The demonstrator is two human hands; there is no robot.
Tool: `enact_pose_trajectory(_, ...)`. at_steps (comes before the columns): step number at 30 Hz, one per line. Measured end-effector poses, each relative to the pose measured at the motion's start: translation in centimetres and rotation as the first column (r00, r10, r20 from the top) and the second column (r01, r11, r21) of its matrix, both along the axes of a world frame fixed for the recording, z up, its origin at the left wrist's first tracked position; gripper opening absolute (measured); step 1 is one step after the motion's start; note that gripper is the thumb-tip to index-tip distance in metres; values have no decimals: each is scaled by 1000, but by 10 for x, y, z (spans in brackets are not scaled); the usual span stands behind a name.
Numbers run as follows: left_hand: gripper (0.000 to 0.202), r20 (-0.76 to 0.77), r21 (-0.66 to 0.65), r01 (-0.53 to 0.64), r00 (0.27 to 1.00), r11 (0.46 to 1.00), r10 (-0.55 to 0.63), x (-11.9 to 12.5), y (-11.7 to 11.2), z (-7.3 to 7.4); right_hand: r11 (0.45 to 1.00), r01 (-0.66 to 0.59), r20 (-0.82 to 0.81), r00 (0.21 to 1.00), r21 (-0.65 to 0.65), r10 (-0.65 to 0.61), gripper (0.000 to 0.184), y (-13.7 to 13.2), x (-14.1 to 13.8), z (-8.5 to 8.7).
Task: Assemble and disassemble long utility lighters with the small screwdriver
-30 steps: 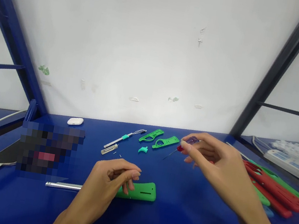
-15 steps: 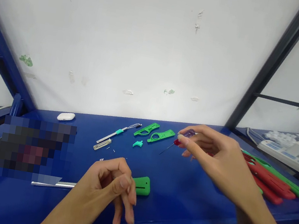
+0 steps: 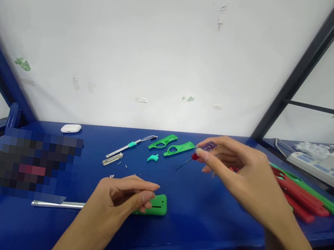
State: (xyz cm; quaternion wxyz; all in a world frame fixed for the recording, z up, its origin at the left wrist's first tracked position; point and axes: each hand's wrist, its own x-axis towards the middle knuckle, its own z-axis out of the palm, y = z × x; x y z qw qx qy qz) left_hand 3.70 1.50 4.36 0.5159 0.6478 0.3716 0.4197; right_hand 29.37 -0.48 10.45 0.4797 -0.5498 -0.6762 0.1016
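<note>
My right hand (image 3: 235, 175) hovers over the blue bench (image 3: 196, 215), pinching a small screwdriver (image 3: 197, 155) with a purple and red handle, its thin tip pointing down-left. My left hand (image 3: 124, 197) rests low near the front, fingers curled together over the left end of a flat green plastic piece (image 3: 156, 205); whether it grips anything small is hidden. Farther back lie two green frame parts (image 3: 172, 144), a small teal trigger piece (image 3: 153, 157) and a metal rod with a teal collar (image 3: 129, 146).
A silver rod (image 3: 57, 205) lies at the front left. A white earbud case (image 3: 70, 128) sits near the wall. Red and green long plastic parts (image 3: 305, 199) lie at the right, a white power strip (image 3: 329, 169) behind them. Tiny pins lie near a short metal piece (image 3: 112, 159).
My left hand lifted with fingers hanging down, then came back down onto the green piece. The right hand with the screwdriver stayed nearly still. The view drifted slightly.
</note>
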Motion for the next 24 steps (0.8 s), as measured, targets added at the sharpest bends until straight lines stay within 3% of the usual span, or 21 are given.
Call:
enact_pose_trajectory(5, 14, -135, 185, -51, 988, 981, 77, 13, -4, -10, 999, -13, -11, 1000, 30, 13, 16, -2, -3, 2)
enact_pose_trajectory(8, 15, -198, 423, -104, 959, 900, 204, 16, -1, -24, 997, -59, -5, 998, 42, 59, 9, -6, -4, 4)
enact_pose_trajectory(10, 15, -223, 513, -115, 939, 851, 261, 17, 1, -33, 993, -113, -1, 994, 40, 113, 6, -9, -4, 6)
enact_pose_trajectory(13, 16, -330, 502, -42, 914, 864, 236, 19, 3, -40, 981, -195, -13, 981, 2, 195, 8, -12, -5, 8)
enact_pose_trajectory(17, 17, -427, 403, 65, 896, 913, 124, 22, 3, -36, 962, -265, -9, 964, -58, 265, 8, -14, -8, 10)
enact_pose_trajectory(24, 17, -430, 350, 59, 897, 935, 104, 22, 1, -32, 936, -321, 54, 942, -146, 332, 6, -13, -11, 12)
